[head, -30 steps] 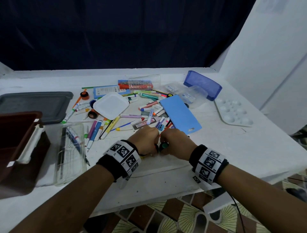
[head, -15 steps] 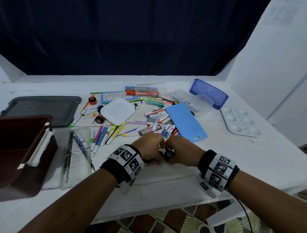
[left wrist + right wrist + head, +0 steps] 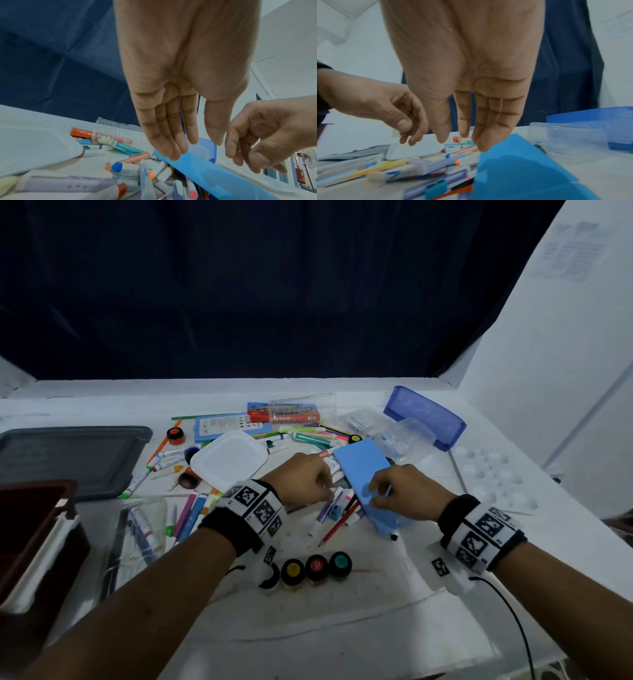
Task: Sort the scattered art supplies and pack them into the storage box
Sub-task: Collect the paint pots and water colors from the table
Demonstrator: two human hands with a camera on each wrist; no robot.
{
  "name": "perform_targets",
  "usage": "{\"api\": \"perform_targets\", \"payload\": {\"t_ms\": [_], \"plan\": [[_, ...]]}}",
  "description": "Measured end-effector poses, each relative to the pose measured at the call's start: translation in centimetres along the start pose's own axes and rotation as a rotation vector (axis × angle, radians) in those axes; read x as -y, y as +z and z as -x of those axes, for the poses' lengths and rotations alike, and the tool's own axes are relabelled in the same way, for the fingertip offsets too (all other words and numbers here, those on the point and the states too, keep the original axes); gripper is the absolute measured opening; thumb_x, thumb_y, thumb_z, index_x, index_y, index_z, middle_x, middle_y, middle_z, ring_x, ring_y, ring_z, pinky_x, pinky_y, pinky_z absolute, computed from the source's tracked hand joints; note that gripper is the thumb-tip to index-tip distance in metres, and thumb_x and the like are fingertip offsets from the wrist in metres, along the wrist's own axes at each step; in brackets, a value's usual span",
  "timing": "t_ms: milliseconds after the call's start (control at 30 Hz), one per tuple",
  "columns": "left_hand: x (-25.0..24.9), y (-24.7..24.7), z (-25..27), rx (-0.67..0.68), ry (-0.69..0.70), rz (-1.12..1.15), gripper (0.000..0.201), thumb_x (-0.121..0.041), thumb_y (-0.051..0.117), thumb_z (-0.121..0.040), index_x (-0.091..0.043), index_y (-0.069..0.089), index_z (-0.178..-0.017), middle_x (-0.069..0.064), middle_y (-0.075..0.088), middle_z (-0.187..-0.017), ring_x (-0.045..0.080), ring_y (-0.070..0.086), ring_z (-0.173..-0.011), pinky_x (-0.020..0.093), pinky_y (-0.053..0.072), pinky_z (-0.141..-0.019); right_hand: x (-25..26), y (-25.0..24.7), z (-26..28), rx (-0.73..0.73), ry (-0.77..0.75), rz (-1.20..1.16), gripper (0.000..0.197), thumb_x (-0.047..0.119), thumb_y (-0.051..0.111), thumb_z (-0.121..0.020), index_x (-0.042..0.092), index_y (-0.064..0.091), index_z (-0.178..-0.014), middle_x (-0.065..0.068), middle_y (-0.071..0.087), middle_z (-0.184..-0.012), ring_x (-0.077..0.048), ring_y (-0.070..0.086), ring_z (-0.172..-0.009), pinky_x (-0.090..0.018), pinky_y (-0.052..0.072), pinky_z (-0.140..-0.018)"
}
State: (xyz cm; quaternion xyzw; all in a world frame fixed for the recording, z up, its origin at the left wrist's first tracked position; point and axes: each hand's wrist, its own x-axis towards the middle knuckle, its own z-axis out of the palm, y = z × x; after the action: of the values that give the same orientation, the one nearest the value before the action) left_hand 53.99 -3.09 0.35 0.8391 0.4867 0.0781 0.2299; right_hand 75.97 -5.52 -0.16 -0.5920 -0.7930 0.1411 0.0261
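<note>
Sorting barely begun; four paint pots stand lined up near the worktop edge; markers lie scattered; brown storage box at left; left hand and right hand relaxed, empty, over blue lid.

A white table is seen strewn mid-frame with markers, a light blue lid and a white lid; small paint jars are lined lower centre, a grey lid at left.

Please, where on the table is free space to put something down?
Bare table lies between the row of paint jars and the near edge. Crowded: the marker pile around the white lid and blue lid.
</note>
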Motion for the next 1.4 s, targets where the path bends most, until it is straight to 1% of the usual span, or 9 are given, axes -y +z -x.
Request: {"api": "perform_targets", "payload": {"t_ms": [233, 367, 467, 533, 700, 967, 1100, 1200, 1400], "plan": [[0.0, -1.2, -8.4, 0.01, 0.015, -0.025, 0.016, -0.017, 0.064, -0.089, -0.005, 0.072, -0.095, 0.0, 0.065, -0.084, 0.013, 0.057, -0.076, 0.023, 0.041, -0.067, -7.2, -1.9, -5.0, -0.05, 0.118, -0.037, 0.018, 0.019, 0.068, -0.085, 0.008, 0.07, -0.1, -0.007, 0.068, -0.103, -0.021, 0.059, -0.088, -0.032, 0.048, -0.078], [0.2, -1.3, -14.0, -0.008, -0.024, -0.061, 0.009, -0.012, 0.063, -0.086, -0.007, 0.069, -0.08, -0.002, 0.06, -0.071, 0.016, 0.054, -0.068, 0.021, 0.036, -0.054, -10.0, -1.5, -7.7, -0.001, 0.141, -0.024, 0.031, 0.009, 0.063, -0.085, 0.011, 0.064, -0.117, -0.01, 0.065, -0.112, -0.024, 0.058, -0.1, -0.025, 0.039, -0.076], [-0.1, -0.9, -17.7, 0.006, -0.039, -0.112, 0.013, -0.013, 0.062, -0.086, -0.01, 0.068, -0.097, 0.005, 0.064, -0.092, 0.022, 0.059, -0.086, 0.025, 0.04, -0.066, -10.8, -1.4, -9.2, 0.033, 0.116, -0.055, 0.042, 0.01, 0.063, -0.086, 0.015, 0.059, -0.128, -0.013, 0.064, -0.115, -0.03, 0.06, -0.103, -0.027, 0.042, -0.077], [-0.2, -0.4, -19.7, 0.028, -0.046, -0.137, 0.027, -0.015, 0.061, -0.088, -0.013, 0.064, -0.115, 0.009, 0.063, -0.114, 0.025, 0.058, -0.101, 0.027, 0.041, -0.075, -11.1, -1.6, -9.9, 0.056, 0.062, -0.06, 0.042, 0.011, 0.064, -0.085, 0.017, 0.06, -0.126, -0.012, 0.064, -0.112, -0.029, 0.065, -0.087, -0.031, 0.051, -0.069], [-0.3, 0.6, -22.6, 0.189, -0.023, -0.217, 0.049, -0.001, 0.049, -0.09, -0.021, 0.056, -0.135, 0.006, 0.053, -0.137, 0.025, 0.053, -0.12, 0.024, 0.038, -0.08, -12.1, -0.7, -10.8, 0.232, -0.046, -0.056, 0.028, 0.005, 0.065, -0.076, 0.024, 0.061, -0.097, -0.009, 0.067, -0.094, -0.023, 0.068, -0.058, -0.039, 0.06, -0.055], [0.8, 1.5, -23.2, 0.103, -0.037, -0.268, 0.038, -0.009, 0.077, -0.076, -0.014, 0.069, -0.112, 0.01, 0.065, -0.115, 0.026, 0.063, -0.101, 0.029, 0.048, -0.074, -12.8, -1.0, -10.5, 0.075, 0.0, -0.192, 0.027, 0.029, 0.081, -0.075, 0.016, 0.07, -0.095, 0.001, 0.064, -0.078, -0.015, 0.062, -0.049, -0.036, 0.059, -0.054], [1.1, 0.7, -22.0, 0.011, -0.049, -0.202, 0.039, -0.015, 0.076, -0.076, -0.015, 0.068, -0.115, 0.009, 0.065, -0.118, 0.025, 0.062, -0.101, 0.037, 0.055, -0.082, -12.9, -1.0, -9.4, -0.051, -0.011, -0.137, 0.028, 0.037, 0.079, -0.076, 0.014, 0.071, -0.09, 0.006, 0.058, -0.078, -0.013, 0.056, -0.07, -0.024, 0.044, -0.062], [1.2, -0.7, -20.0, -0.054, -0.014, -0.132, 0.037, -0.022, 0.073, -0.08, -0.016, 0.068, -0.116, 0.005, 0.066, -0.117, 0.019, 0.062, -0.101, 0.032, 0.053, -0.084, -12.6, -0.9, -8.3, -0.107, 0.035, -0.218, 0.026, 0.031, 0.078, -0.077, 0.011, 0.067, -0.089, 0.0, 0.064, -0.089, -0.017, 0.059, -0.079, -0.033, 0.052, -0.072], [0.2, -2.3, -13.1, -0.071, 0.045, -0.038, 0.027, -0.026, 0.07, -0.083, -0.018, 0.07, -0.109, -0.007, 0.065, -0.092, 0.006, 0.058, -0.081, 0.019, 0.041, -0.065, -9.2, -1.3, -5.2, -0.19, -0.054, -0.329, 0.032, 0.029, 0.072, -0.083, 0.024, 0.063, -0.113, 0.004, 0.066, -0.088, -0.012, 0.059, -0.075, -0.025, 0.045, -0.072]]}}
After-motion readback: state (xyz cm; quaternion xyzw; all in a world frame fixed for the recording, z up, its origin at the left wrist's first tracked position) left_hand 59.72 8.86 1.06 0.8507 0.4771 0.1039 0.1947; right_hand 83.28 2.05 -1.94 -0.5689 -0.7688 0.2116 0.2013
